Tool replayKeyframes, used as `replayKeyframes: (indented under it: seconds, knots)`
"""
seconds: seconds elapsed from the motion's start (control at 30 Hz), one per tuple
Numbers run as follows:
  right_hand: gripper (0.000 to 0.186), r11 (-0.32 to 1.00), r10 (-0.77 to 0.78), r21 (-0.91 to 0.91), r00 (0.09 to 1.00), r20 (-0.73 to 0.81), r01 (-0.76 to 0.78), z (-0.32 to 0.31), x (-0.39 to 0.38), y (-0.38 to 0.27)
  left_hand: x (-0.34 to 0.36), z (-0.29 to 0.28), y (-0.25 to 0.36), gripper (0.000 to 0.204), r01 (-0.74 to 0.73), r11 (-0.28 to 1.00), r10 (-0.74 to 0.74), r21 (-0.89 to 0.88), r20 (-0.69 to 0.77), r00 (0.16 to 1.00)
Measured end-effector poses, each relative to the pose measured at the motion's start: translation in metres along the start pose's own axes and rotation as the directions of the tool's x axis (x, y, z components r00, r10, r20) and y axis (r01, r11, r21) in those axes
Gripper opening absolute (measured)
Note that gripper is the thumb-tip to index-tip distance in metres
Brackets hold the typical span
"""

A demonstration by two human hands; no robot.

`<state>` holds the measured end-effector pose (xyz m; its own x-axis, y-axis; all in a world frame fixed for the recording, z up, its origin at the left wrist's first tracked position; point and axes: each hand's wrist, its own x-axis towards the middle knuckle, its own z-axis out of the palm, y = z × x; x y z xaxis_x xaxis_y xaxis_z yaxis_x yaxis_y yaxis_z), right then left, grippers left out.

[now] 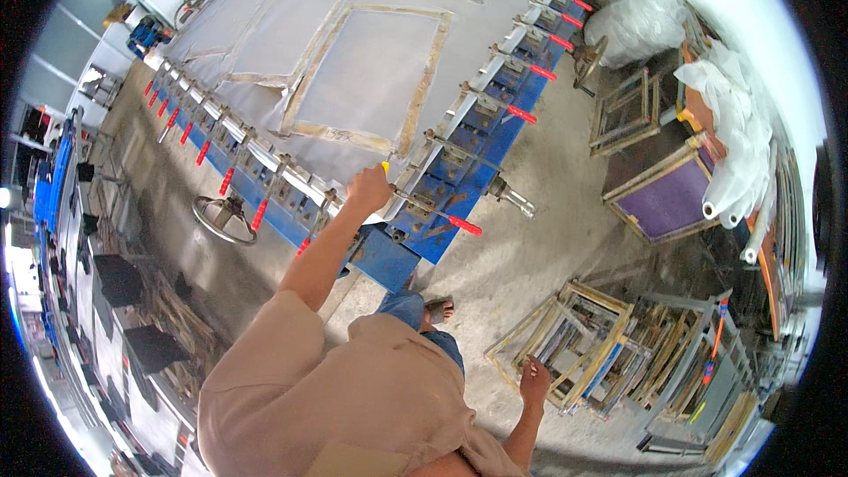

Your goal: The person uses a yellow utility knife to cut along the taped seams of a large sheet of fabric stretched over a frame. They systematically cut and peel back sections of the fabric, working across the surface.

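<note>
My left hand [368, 188] reaches over the near corner of a large clamped screen-mesh frame. Its fingers are closed around a small yellow tool [386, 167], whose kind I cannot make out. The grey-white mesh [367, 71] is stretched flat and carries several rectangular frames edged with brownish tape or glue. Just right of that hand, a clamp with a red handle [465, 225] sticks out from the blue stretching table [385, 258]. Down by my right side hangs my right hand [534, 380], its fingers loosely bent and apart, with nothing visible in them.
Red-handled clamps [521, 115] line both table edges. A metal handwheel [223, 219] juts out at left. Stacked wooden frames [565, 336] lean at lower right. Beyond them stand a purple-meshed frame [662, 197] and rolls of white film [729, 141]. Racks [66, 185] run along the left.
</note>
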<state>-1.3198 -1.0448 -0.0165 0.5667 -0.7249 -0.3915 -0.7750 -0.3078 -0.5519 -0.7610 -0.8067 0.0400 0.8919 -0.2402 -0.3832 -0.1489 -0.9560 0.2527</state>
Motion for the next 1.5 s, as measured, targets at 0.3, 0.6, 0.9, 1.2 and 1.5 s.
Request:
replayKeyframes:
  seconds: [0.3,0.6,0.9,1.2,1.5]
  knots:
    - [0.03,0.999,-0.038,0.013,0.99,0.136,0.036,-0.014,0.062,-0.022,-0.019,0.002,-0.045,0.033,-0.082,0.994,0.09,0.074,-0.108,0.99]
    - [0.031,0.987,-0.11,-0.088,0.969,0.223,0.132,-0.045,0.166,-0.048,0.033,-0.067,-0.1,0.036,-0.337,0.891,0.34,0.305,0.045,0.939]
    - [0.041,0.857,-0.477,0.432,0.75,0.458,0.281,0.009,0.227,-0.36,-0.021,-0.01,0.016,0.055,-0.233,0.906,0.095,-0.352,-0.367,0.925]
    - [0.04,0.69,-0.67,0.374,0.351,0.654,0.62,0.133,0.287,-0.495,-0.085,0.01,0.065,0.075,-0.351,0.659,-0.039,-0.665,-0.497,0.867]
    - [0.036,0.157,-0.709,0.224,-0.049,0.704,0.962,0.182,0.34,-0.576,-0.163,0.067,0.014,0.032,0.08,0.568,-0.512,-0.819,-0.276,0.813]
